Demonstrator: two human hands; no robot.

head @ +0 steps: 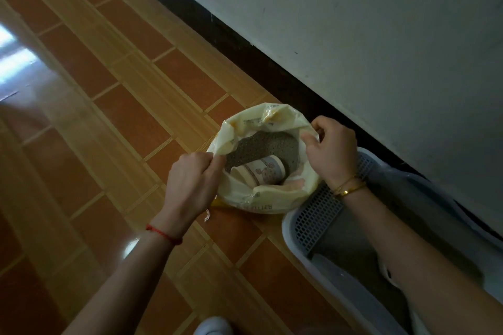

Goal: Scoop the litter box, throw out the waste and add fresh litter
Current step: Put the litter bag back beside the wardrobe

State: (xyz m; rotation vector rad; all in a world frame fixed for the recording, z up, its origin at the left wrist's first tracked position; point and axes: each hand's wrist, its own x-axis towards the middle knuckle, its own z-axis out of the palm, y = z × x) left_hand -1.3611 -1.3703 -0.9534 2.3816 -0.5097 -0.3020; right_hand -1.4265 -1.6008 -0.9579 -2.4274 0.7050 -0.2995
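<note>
A pale yellow litter bag [245,200] stands open on the floor, its rim rolled down. Grey litter [268,147] fills it, and a patterned paper cup [262,171] lies on its side on the litter. My left hand [190,185] pinches the bag's left rim. My right hand [330,149] pinches the right rim, so the mouth is spread wide. To the right sits the white litter box [292,228] with a perforated grid [315,215] at its near end and grey litter inside, partly hidden by my right forearm.
The floor [109,117] is glossy orange and yellow tile. A white wall [353,35] with a dark baseboard [245,41] runs diagonally behind the bag and box. A white shoe tip [213,326] shows at the bottom edge.
</note>
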